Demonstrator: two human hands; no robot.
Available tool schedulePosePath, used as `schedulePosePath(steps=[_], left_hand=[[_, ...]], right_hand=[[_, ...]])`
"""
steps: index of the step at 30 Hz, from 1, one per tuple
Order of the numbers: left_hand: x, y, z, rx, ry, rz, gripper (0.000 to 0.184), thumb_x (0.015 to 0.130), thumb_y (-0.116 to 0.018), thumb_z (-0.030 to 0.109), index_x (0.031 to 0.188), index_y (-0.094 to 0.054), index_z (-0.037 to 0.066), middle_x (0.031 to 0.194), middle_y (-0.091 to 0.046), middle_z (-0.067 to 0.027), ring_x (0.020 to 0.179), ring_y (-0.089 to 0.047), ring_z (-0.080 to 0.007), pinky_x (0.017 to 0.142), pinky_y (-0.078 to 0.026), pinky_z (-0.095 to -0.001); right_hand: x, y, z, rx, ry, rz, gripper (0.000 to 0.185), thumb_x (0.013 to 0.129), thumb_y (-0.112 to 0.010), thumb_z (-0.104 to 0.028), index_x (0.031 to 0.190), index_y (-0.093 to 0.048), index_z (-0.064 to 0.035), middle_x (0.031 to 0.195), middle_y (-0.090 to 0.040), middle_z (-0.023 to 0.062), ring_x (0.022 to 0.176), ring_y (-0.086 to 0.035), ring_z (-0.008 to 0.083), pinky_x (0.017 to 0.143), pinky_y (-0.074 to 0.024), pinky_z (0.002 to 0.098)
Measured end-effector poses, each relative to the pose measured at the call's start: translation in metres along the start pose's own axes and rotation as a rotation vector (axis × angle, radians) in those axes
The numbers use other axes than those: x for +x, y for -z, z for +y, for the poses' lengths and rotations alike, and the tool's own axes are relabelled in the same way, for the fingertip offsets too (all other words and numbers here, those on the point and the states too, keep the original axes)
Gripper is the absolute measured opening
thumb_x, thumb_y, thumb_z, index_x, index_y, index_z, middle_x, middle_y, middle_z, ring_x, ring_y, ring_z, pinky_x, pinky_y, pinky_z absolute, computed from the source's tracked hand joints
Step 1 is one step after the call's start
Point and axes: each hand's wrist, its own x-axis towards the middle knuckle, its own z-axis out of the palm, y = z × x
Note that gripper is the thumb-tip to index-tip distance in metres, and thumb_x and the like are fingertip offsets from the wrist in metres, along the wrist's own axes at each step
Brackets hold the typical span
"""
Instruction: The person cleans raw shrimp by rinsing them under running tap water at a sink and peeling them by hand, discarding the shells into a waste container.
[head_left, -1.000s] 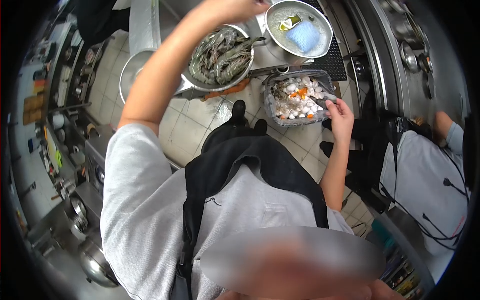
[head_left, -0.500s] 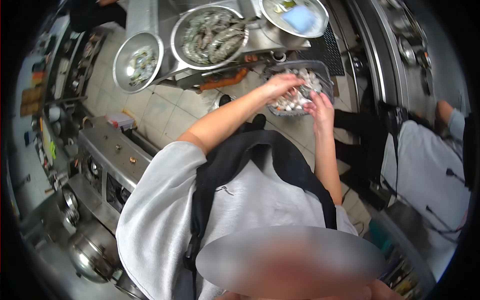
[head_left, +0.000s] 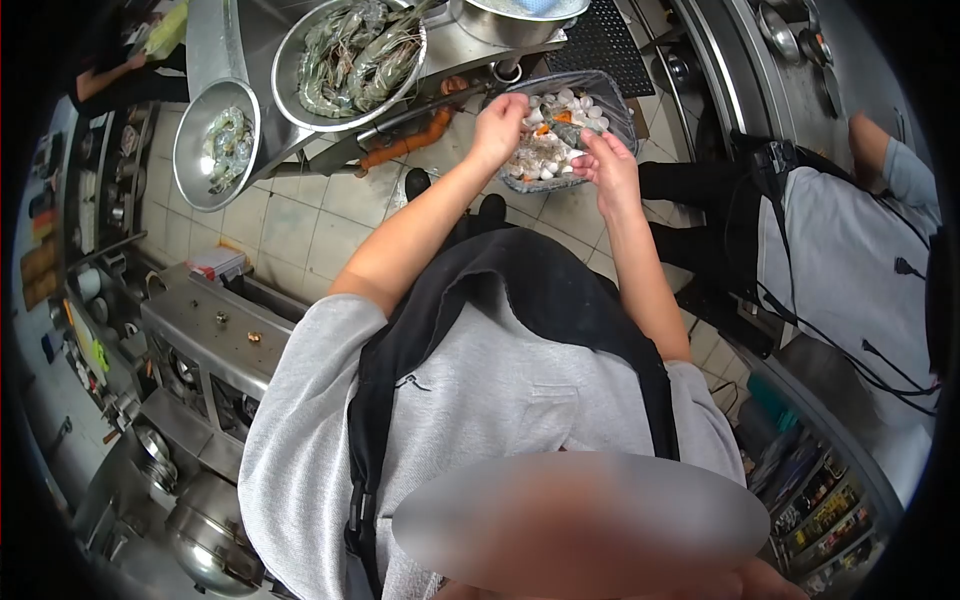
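Your right hand (head_left: 612,165) pinches what looks like a grey prawn (head_left: 571,135) at the near end of its body, over the lined bin (head_left: 615,108); your left hand (head_left: 497,128) curls just left of it, apart from the prawn (whether those fingers pinch anything, I can't tell). I'd keep that pinch light and low over the bin, so drips and scraps fall beneath your grip. The prawn's long axis seems to run from your right fingertips leftward; which end is the head isn't clear.
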Motion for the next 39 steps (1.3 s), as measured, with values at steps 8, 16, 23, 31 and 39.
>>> schedulePosePath(steps=[8, 16, 23, 31, 39], left_hand=[[-0.026, 0.015, 0.056, 1.221, -0.942, -0.246, 0.016, 0.083, -0.071, 0.024, 0.092, -0.067, 0.012, 0.087, -0.065, -0.0056, 0.087, -0.065, -0.0248, 0.074, -0.047, -0.0421], [-0.026, 0.018, 0.063, 1.422, -0.991, -0.293, 0.03, 0.09, -0.058, 0.034, 0.071, -0.064, 0.011, 0.068, -0.065, -0.0042, 0.064, -0.064, -0.0255, 0.069, -0.043, -0.0412], [-0.019, 0.018, 0.048, 1.152, -0.745, -0.222, 0.033, 0.085, -0.057, 0.035, 0.065, -0.067, 0.01, 0.062, -0.065, -0.0119, 0.063, -0.065, -0.0346, 0.062, -0.049, -0.0476], [-0.009, 0.002, 0.031, 0.459, -0.001, -0.063, 0.034, 0.081, -0.06, 0.037, 0.074, -0.076, 0.008, 0.066, -0.069, -0.0123, 0.063, -0.068, -0.0252, 0.068, -0.053, -0.0394], [-0.01, -0.012, 0.038, 0.072, 0.031, -0.311, 0.035, 0.098, -0.061, 0.038, 0.088, -0.07, 0.006, 0.077, -0.068, 0.0001, 0.063, -0.058, -0.0079, 0.059, -0.046, -0.0262]], right_hand=[[0.012, 0.01, -0.01, -0.03, 0.001, -0.084, 0.039, 0.087, -0.078, -0.024, 0.111, -0.059, 0.0006, 0.085, -0.065, 0.0039, 0.062, -0.063, 0.0107, 0.055, -0.0519, 0.0228], [0.012, -0.001, -0.02, -0.117, 0.165, -0.04, 0.028, 0.089, -0.076, -0.018, 0.106, -0.058, -0.0041, 0.073, -0.062, 0.0005, 0.06, -0.063, 0.0105, 0.054, -0.0506, 0.0209], [0.017, -0.013, -0.015, -0.146, 0.164, -0.078, 0.018, 0.09, -0.074, -0.017, 0.09, -0.058, -0.0098, 0.071, -0.063, 0.0001, 0.058, -0.063, 0.0094, 0.053, -0.0498, 0.02], [-0.004, -0.029, -0.002, -0.212, 0.45, -0.12, 0.018, 0.092, -0.072, -0.008, 0.105, -0.06, -0.0014, 0.09, -0.067, 0.0024, 0.075, -0.061, 0.0053, 0.066, -0.0498, 0.0196], [0.018, -0.023, -0.02, -0.055, 0.336, -0.032, 0.015, 0.092, -0.072, -0.012, 0.1, -0.064, -0.0031, 0.088, -0.067, 0.0022, 0.073, -0.062, 0.0069, 0.064, -0.0486, 0.02]])
